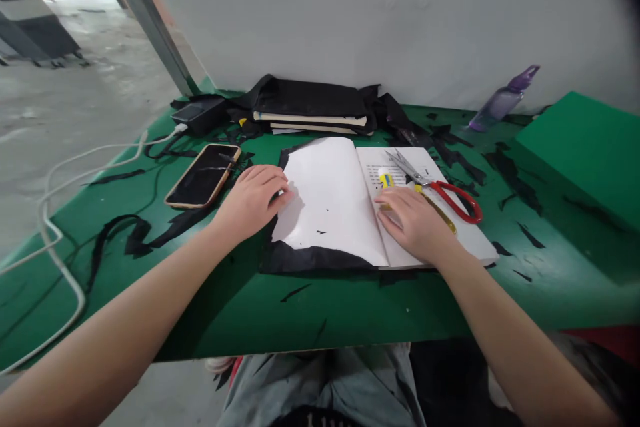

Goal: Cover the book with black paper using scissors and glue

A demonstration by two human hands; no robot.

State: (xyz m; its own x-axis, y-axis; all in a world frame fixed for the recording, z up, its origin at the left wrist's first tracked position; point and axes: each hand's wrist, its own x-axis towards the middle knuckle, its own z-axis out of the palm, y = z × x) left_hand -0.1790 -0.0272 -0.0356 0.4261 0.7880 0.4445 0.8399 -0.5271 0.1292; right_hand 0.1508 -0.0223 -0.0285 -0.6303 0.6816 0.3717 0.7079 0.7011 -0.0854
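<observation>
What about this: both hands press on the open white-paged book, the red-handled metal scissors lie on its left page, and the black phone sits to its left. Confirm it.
Wrong on one point: the red-handled metal scissors lie on the right page of the open white-paged book, not the left. The head view shows it. The left hand and right hand do press on it, black phone to its left.

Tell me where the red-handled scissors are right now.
In the head view, the scissors lie on the right page of the open book, just beyond the right hand, beside a small glue bottle.

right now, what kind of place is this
Probably a small craft or bookbinding workbench. A green table littered with black scraps, an open book lying on black cover material, with red-handled scissors on it, against a bare wall.
</observation>
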